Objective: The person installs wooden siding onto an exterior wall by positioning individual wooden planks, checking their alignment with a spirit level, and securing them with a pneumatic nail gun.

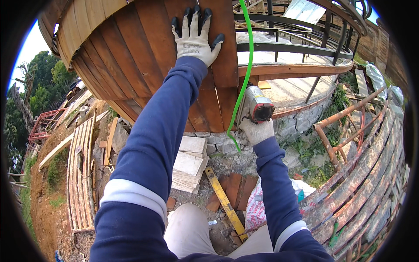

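Note:
My left hand (pixel 196 43), in a white glove with dark fingertips, lies flat with fingers spread on a curved wall of brown wooden boards (pixel 144 39). Lower and to the right, my right hand (pixel 258 132), also gloved, is closed around the handle of a nail gun (pixel 256 101). The tool has a grey body and a red and black end cap that faces me. Its nose points toward the boards' lower right edge; whether it touches the wood is hidden. A bright green air hose (pixel 247 72) hangs down in front of the wall, beside the nail gun.
Black metal railing (pixel 301 47) curves above a stone-edged platform at the right. Below are a yellow spirit level (pixel 224 201), stacked pale slabs (pixel 188 168), brown board offcuts (pixel 238 190) and a printed sack (pixel 255 208). Slatted wooden frames stand at left (pixel 80 174) and right (pixel 362 187).

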Tool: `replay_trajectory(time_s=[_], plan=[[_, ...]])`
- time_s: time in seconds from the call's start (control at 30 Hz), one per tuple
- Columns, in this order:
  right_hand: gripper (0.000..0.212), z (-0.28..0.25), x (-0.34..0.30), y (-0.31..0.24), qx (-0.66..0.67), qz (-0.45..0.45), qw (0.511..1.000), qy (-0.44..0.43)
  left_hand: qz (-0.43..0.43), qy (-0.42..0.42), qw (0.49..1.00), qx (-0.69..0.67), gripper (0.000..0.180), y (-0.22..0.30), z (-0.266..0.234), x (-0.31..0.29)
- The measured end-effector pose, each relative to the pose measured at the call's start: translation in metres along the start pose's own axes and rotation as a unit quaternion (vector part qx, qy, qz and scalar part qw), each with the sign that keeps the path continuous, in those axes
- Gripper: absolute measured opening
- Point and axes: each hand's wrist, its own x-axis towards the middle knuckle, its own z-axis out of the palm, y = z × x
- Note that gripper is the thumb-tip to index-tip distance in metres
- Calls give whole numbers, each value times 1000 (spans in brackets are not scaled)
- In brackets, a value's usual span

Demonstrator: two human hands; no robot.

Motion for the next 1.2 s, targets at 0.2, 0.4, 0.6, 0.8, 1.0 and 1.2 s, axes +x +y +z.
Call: replay_trajectory(time_s=[0.2,0.4,0.6,0.8,1.0,1.2], plan=[[31,-6,-17,-11,173,47,983,37,-9,-24,1000,7,87,0,-2,0],[52,-37,-112,1,358,156,899,199,-3,-20,1000,12,91,11,-5,3],[30,-85,-200,69,586,316,684,298,8,47,997,-59,91,13,-9,-7],[23,-103,-230,126,598,415,560,396,-69,-233,812,-531,57,62,-45,-122],[45,-67,-229,146,579,478,582,313,-238,-414,497,-725,74,170,-150,-294],[54,22,-255,105,566,557,586,159,-415,-342,664,-520,62,165,-151,-313]])
